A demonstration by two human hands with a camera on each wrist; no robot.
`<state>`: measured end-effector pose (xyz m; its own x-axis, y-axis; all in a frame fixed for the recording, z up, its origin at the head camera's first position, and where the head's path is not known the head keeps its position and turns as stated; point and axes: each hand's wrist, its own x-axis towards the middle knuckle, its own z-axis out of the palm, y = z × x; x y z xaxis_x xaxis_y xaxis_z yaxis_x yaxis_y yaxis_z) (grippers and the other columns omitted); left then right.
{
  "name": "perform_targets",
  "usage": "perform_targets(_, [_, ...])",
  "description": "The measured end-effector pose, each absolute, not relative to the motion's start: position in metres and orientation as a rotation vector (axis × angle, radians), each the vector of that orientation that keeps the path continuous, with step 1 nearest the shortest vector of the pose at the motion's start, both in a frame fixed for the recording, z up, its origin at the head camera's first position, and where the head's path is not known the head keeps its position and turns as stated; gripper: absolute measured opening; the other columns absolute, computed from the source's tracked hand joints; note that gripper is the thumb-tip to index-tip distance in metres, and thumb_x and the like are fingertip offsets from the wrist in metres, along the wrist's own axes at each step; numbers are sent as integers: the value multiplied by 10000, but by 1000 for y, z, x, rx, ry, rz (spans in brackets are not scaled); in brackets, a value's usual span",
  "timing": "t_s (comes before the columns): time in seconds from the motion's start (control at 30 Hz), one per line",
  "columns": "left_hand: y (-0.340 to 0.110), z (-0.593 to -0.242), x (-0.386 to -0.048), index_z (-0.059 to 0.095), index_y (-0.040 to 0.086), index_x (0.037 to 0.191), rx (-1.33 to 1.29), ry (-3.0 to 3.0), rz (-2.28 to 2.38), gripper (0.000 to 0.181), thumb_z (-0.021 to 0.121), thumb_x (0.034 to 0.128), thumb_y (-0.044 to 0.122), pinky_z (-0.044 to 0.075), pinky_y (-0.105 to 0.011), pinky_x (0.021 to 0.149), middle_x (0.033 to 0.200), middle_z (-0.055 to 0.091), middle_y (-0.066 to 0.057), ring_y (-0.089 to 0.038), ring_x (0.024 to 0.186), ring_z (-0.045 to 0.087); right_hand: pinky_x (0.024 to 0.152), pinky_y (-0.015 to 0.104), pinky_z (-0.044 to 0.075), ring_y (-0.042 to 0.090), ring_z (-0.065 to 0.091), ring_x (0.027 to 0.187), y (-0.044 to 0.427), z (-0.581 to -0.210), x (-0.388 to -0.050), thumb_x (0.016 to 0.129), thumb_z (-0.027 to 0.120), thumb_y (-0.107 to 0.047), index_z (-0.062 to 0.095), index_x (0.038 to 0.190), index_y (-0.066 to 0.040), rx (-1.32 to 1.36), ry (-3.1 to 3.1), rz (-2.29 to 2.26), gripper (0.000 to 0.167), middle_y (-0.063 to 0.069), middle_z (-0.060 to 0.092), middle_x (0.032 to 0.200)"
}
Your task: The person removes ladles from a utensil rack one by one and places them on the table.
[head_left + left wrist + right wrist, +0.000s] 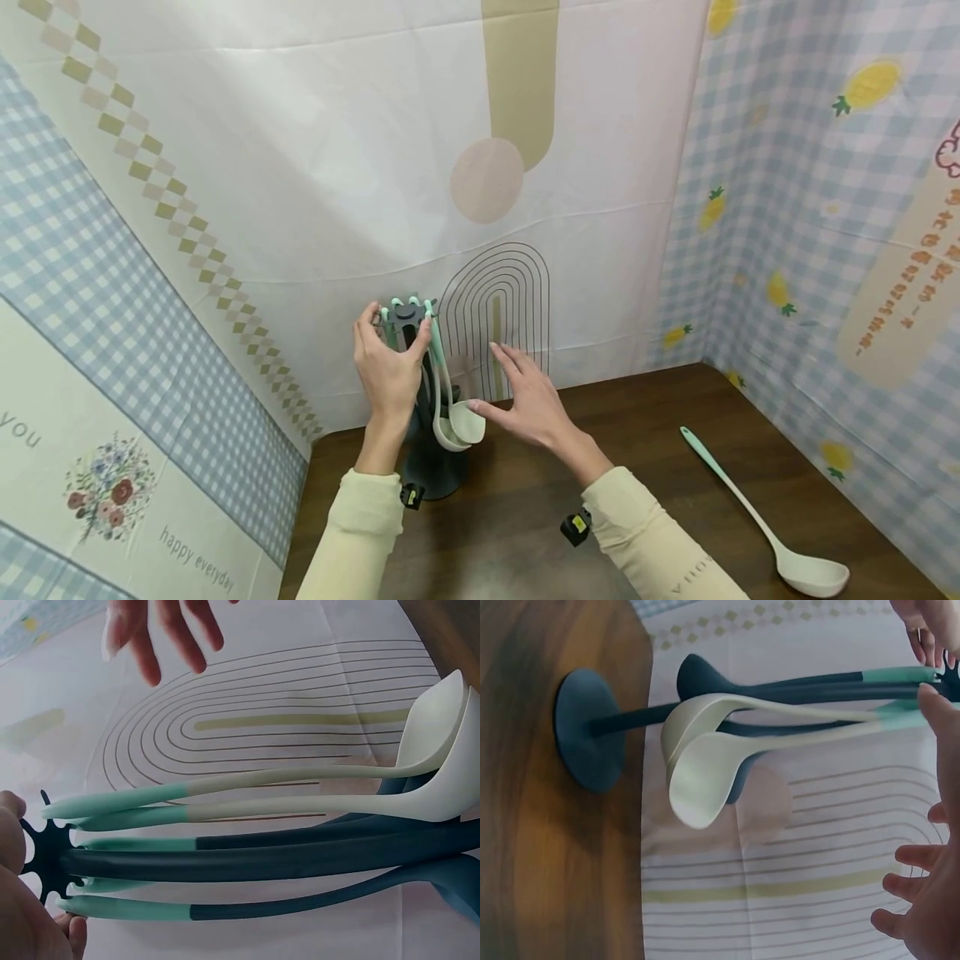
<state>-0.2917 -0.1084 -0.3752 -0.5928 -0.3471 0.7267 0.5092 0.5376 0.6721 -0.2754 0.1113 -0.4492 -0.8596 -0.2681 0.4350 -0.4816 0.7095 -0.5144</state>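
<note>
A dark utensil stand [433,479] with a round base stands upright near the back wall. My left hand [392,367] grips its hooked top, thumb on the right side and fingers on the left. Two cream ladles with mint handle ends, a front ladle [705,784] and another ladle [456,784] partly overlapping it, hang side by side on the stand. Several dark utensils with mint ends hang there too, including a dark ladle [697,679]; others are partly hidden. My right hand [528,402], fingers extended and holding nothing, hovers right of the hanging cream ladles.
Another cream ladle with a mint handle end [813,575] lies on the dark wooden table [637,467] at the right. Printed cloth walls [585,250] enclose the back and both sides of the table. A small black device is on each wrist.
</note>
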Motion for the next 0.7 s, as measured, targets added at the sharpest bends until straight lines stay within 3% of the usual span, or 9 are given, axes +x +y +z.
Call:
perform_targets(0.17, [-111,-376,-296,550,-66,1438,-141,-1852,-1183,772,869,865,341,532,-509,960,1292,638,-226,-375,1118,623,1133,689,367,409,371,1517,99,-442,-276,903,735,-634,299,1693,-193,626,-2555,936,1004,133,360,1688])
perform_targets(0.47, [-125,-375,-299,504,-15,1501,-244,-1981,-1167,740,774,943,391,536,-569,997,1297,628,-230,-402,1230,635,1105,646,426,388,438,1469,79,-434,-279,926,789,-507,351,1666,-153,650,-2478,961,930,140,428,1632])
perform_targets(0.7, [-137,-373,-308,485,-17,1503,-350,-2004,-1225,695,714,967,362,534,-529,1022,1364,609,-249,-412,1233,660,1100,577,461,377,502,1418,62,-430,-282,980,769,-368,349,1650,-78,677,-2439,1039,842,179,471,1590])
